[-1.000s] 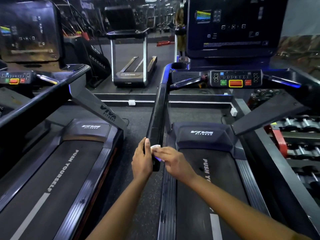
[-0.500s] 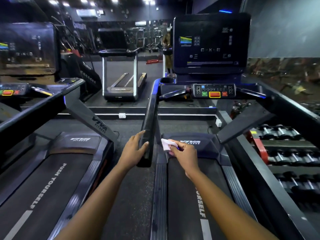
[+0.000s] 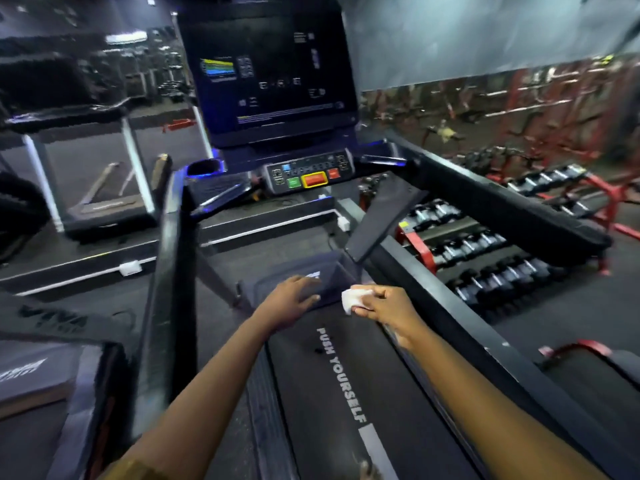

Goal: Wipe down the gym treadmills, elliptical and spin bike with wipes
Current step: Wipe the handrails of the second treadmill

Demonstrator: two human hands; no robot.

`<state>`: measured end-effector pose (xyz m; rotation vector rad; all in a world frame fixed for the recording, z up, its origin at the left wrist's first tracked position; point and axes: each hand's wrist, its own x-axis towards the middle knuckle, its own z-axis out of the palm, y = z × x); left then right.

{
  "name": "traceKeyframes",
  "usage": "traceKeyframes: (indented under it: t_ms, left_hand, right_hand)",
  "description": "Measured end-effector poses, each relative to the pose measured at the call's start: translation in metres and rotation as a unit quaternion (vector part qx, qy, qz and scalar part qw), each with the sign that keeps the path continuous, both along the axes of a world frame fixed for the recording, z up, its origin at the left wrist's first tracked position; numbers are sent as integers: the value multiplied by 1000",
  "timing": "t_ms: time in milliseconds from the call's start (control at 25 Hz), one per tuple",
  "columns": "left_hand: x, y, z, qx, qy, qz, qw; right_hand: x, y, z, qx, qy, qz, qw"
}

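Wipe [image 3: 347, 301] pinched in right hand [image 3: 388, 304]; left hand [image 3: 289, 300] outstretched, relaxed, over treadmill [image 3: 304, 382].

Single view: head-worn, wide-angle. It looks forward and down along the treadmill [image 3: 375, 368] from its rear, toward the console [image 3: 277, 74]. Frame tilted: the belt runs from lower right up to centre. Forearms enter at the bottom edge. Left hand [image 3: 291, 299] and right hand [image 3: 388, 306] sit close, mid-frame. The console is farther off, upper centre. Dumbbell rack [image 3: 485, 258] is at right, second treadmill [image 3: 38, 375] at lower left. Edges blurred.
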<state>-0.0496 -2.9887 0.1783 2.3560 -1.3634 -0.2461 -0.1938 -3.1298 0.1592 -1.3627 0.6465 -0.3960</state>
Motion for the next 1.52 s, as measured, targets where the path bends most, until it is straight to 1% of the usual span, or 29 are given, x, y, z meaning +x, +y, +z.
traceKeyframes:
  t_ms: [120,240,320,440,520,640,720,840,920,1000,1040,1120,1200,1280,1360,1520]
  left_hand:
    - [27,-71,-17,33,-17,-60,997]
    - [50,-139,-24,50,-26,-102,993]
    - [66,-188,-25,64,-33,-127,989]
    - [88,-260,-28,92,-54,-184,977]
    - [93,-296,-37,133,-65,-225,963]
    - [103,-351,-53,188,-68,-277,940]
    - [118,-385,-54,166,-86,-317,930]
    - [154,-431,-34,87,-121,-370,917]
    - [186,-469,-12,-20,-175,-416,892]
    - [218,-512,9,-79,-225,-447,862]
    - [233,-534,18,-93,-247,-455,850]
    - [257,-571,32,-85,-294,-451,839]
    - [271,-594,34,-63,-312,-440,840]
    - [280,-608,23,-27,-321,-453,831]
    - [285,-615,8,-15,-321,-457,829]
    - [290,-617,-6,-58,-301,-470,828]
  right_hand:
    - [5,-56,-8,28,2,-31,999]
    - [10,-114,-4,27,15,-112,993]
    - [18,-159,-5,-20,30,-142,989]
    - [30,-216,2,-114,68,-167,977]
    - [37,-238,14,-182,98,-191,959]
    - [52,-273,27,-269,160,-229,922]
    - [67,-300,28,-313,180,-274,892]
    - [90,-339,30,-378,193,-317,848]
    - [115,-366,30,-402,201,-347,823]
    - [141,-390,37,-416,194,-382,802]
    - [154,-403,40,-420,185,-400,793]
    - [177,-424,44,-425,168,-435,776]
    - [197,-440,45,-432,179,-442,766]
    - [220,-456,39,-452,209,-416,761]
    - [242,-467,33,-482,253,-378,749]
    - [259,-471,23,-507,304,-289,753]
